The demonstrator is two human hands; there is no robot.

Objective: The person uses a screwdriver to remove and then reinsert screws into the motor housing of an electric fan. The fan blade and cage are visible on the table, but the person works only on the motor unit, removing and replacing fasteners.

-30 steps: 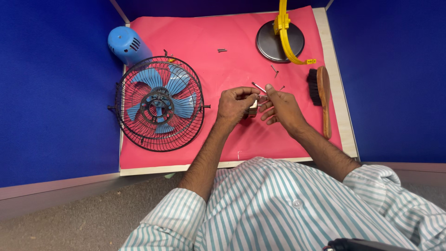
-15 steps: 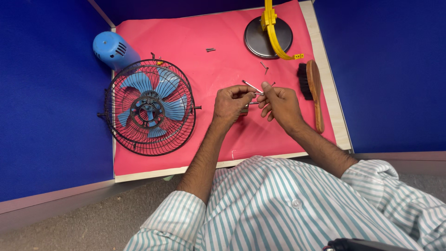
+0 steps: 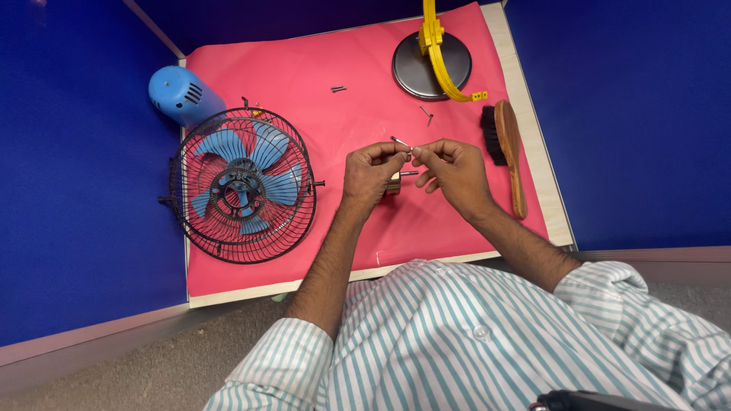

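Note:
My left hand [image 3: 370, 172] and my right hand [image 3: 452, 168] meet over the middle of the pink mat [image 3: 320, 129]. Both pinch a small metal screw [image 3: 400, 142] between their fingertips. Under my left hand a small metal piece [image 3: 404, 174] pokes out; what it belongs to is hidden. To the left lies a blue fan [image 3: 242, 185] with its black wire cage, face up.
A blue motor housing [image 3: 180, 93] sits at the mat's far left corner. A black round base with a yellow bracket [image 3: 434, 61] stands at the back. A wooden brush [image 3: 505, 148] lies at the right edge. Loose screws [image 3: 339, 89] lie on the mat.
Both hands stay together on the screw, fingers shifting slightly. The camera view has drifted, so everything sits a little differently in the picture.

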